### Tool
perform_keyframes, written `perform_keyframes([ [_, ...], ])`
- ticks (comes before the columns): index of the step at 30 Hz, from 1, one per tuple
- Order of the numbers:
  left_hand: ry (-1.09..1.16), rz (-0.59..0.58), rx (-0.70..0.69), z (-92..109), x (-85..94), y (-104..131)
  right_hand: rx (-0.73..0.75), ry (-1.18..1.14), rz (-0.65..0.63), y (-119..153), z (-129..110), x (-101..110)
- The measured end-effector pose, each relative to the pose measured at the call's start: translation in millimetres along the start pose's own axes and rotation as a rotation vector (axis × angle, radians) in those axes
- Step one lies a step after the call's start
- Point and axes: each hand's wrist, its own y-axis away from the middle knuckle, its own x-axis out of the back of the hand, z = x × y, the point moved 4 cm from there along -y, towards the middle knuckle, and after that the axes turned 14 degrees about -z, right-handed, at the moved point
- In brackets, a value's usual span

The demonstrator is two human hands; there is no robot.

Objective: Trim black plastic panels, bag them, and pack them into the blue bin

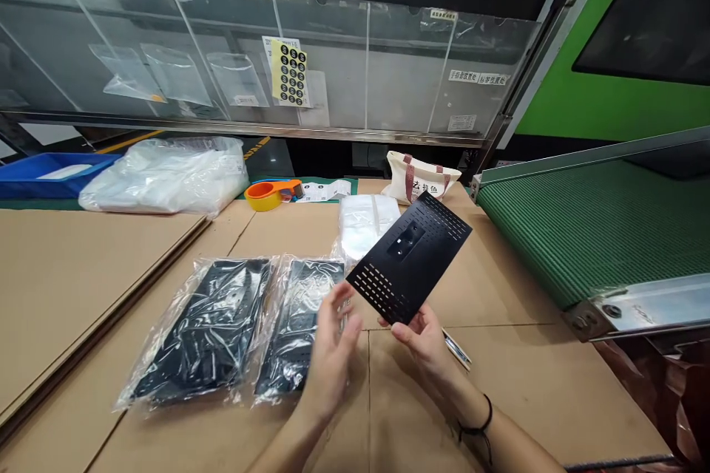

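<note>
Right hand (421, 340): clamped on the near corner of the black plate (427, 259), my thumb on its face.
Black plate: held tilted above the table, reaching from my right grip toward twelve o'clock, slots at both ends.
Left hand (333, 340): thumb and fingers apart, by the plate's eight o'clock corner; I cannot tell whether they touch.
Silver pen-like tool (458, 351): three o'clock, just beside my right wrist.
Bagged black plates (216, 325): two, at nine o'clock, the nearer partly behind my left hand.
Canvas bag (424, 181): twelve o'clock, beyond the plate, printed 去摸鱼.
Panel labels (464, 77): between twelve and one, reading 手指套放置处 and another starting 标签.
Sticker sheet (291, 74): eleven o'clock, print too small for me.
Green conveyor (599, 222): two o'clock, well apart from the plate.
Cardboard tabletop (510, 384): stretches past the tool toward an edge at four o'clock.
</note>
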Motion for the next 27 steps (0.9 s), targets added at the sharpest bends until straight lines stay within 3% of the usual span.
perform_keyframes([
  [4, 0.339, -0.098, 0.126, -10, -17.0, -29, -0.065, 0.146, -0.090, -10, -5, 7],
  [7, 0.471, -0.102, 0.133, -9, -15.0, -45, -0.190, 0.220, -0.055, -21, -26, 42],
  [12, 0.464, -0.089, 0.222, -18, -7.6, -38, -0.199, 0.090, 0.051, -17, -62, 95],
  [20, 0.296, -0.055, 0.260, -31, -0.6, -30, -0.249, -0.177, 0.223, -4, -40, 112],
  [23, 0.255, -0.017, 0.174, -31, 5.3, -32, -0.216, -0.174, 0.287, -6, -40, 113],
  [27, 0.076, -0.017, -0.076, -27, 8.3, -27, -0.154, -0.164, 0.336, -7, -42, 113],
])
